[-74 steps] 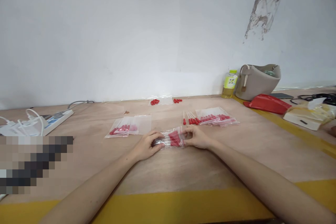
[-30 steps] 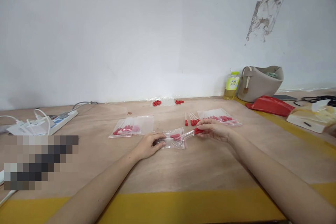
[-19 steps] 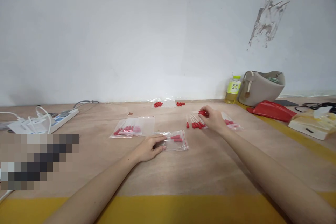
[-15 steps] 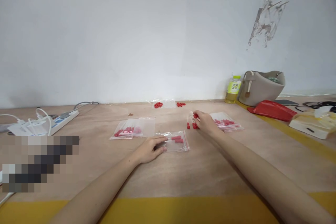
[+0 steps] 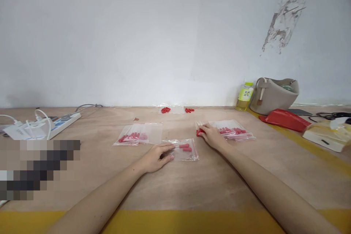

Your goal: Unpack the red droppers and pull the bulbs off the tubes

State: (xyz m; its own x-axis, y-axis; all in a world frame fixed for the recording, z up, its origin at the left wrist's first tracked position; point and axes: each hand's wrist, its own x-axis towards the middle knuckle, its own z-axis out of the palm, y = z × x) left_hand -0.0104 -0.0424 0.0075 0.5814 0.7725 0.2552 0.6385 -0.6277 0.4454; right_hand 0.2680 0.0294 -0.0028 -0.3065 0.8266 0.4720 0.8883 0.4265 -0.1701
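Observation:
My left hand (image 5: 157, 158) lies on the left part of a clear zip bag (image 5: 193, 154), its thumb and fingers apart. Two red-ended pieces (image 5: 186, 147) show in that bag. To the right, my right hand (image 5: 211, 135) has its fingers bent down over loose red-tipped pieces (image 5: 197, 132), and its fingertips touch them. Just beyond that hand is a stack of clear bags (image 5: 238, 134) with red-tipped pieces inside. Another group of such bags (image 5: 153, 131) lies left of centre.
Small red pieces (image 5: 165, 110) lie on a clear sheet by the wall. A power strip (image 5: 65, 123) with cables is at left. On the right are a bottle (image 5: 245, 97), a grey bag (image 5: 274, 98), a red object (image 5: 285, 120) and a tissue pack (image 5: 326, 135).
My right hand has moved slightly left and down over the loose red-tipped pieces, uncovering more of the right bag stack. My left hand stays on the bag.

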